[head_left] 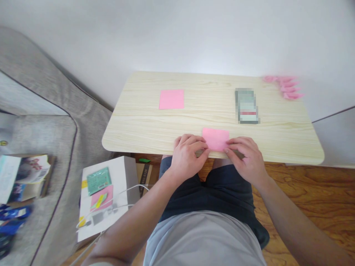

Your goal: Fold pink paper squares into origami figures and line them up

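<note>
A sheet of pink paper [216,139] lies at the table's front edge between my two hands. My left hand [187,154] pinches its lower left corner, thumb and fingers closed. At the lower right corner, my right hand [247,156] has thumb and forefinger closed on the paper in the same way. A second pink paper square [171,99] lies flat farther back on the left. Several folded pink paper pieces [290,87] sit in a row at the far right corner of the table.
A phone-like object [247,106], blurred out, lies on the wooden table [138,127] right of the middle. To the left, a white box [116,168] carries a green packet [99,180], pink paper and white cables. A grey sofa [55,122] stands farther left; a wall is behind.
</note>
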A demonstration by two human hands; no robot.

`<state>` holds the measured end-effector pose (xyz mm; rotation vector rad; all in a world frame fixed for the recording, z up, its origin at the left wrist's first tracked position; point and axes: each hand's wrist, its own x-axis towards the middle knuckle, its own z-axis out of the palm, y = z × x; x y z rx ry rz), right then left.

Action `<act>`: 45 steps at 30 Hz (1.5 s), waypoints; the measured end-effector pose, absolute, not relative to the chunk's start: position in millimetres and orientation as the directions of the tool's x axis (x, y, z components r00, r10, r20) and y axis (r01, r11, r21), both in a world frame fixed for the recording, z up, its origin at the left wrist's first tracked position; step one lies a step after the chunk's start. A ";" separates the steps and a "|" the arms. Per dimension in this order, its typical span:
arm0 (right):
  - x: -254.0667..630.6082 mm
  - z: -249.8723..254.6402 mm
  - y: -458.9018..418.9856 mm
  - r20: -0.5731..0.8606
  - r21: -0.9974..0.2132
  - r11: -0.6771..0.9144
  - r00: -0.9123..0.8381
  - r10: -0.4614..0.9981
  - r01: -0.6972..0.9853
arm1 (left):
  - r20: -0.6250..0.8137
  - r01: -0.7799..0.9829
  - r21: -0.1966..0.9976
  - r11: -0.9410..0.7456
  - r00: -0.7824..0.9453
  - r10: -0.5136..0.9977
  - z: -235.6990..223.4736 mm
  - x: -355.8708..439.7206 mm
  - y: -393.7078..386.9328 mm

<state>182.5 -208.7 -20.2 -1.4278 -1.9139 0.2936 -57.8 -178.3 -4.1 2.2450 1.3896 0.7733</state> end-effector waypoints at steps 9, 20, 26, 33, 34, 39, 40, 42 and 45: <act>179.3 -17.8 -207.4 0.398 -0.578 0.318 -0.081 0.914 0.752 | 0.242 0.706 0.586 -0.397 0.315 0.918 -4.3 -52.0 -177.4; 177.7 -20.9 -207.4 0.405 -0.547 0.300 -0.067 0.912 0.782 | 0.207 0.758 0.544 -0.359 0.293 0.933 -3.6 -45.8 -174.4; 177.7 -21.9 -207.2 0.405 -0.532 0.291 -0.063 0.912 0.795 | 0.213 0.769 0.530 -0.357 0.287 0.934 -3.4 -43.8 -174.5; 176.4 -22.2 -207.2 0.411 -0.522 0.292 -0.063 0.909 0.801 | 0.225 0.777 0.511 -0.366 0.290 0.930 -4.8 -42.8 -175.1; 176.3 -22.1 -207.2 0.412 -0.522 0.293 -0.064 0.909 0.801 | 0.229 0.777 0.510 -0.369 0.290 0.929 -5.0 -42.7 -175.3; 176.7 -21.5 -208.3 0.410 -0.534 0.296 -0.064 0.910 0.792 | 0.237 0.770 0.516 -0.376 0.293 0.926 -5.8 -43.6 -175.5; 176.9 -21.3 -208.7 0.412 -0.536 0.300 -0.066 0.909 0.789 | 0.235 0.768 0.519 -0.376 0.294 0.926 -5.8 -44.0 -175.5; 177.3 -20.8 -209.4 0.414 -0.535 0.310 -0.076 0.907 0.786 | 0.233 0.762 0.528 -0.375 0.294 0.927 -5.5 -44.7 -175.7; 177.6 -20.0 -210.4 0.415 -0.524 0.324 -0.097 0.905 0.788 | 0.232 0.752 0.541 -0.377 0.297 0.926 -5.0 -45.5 -176.2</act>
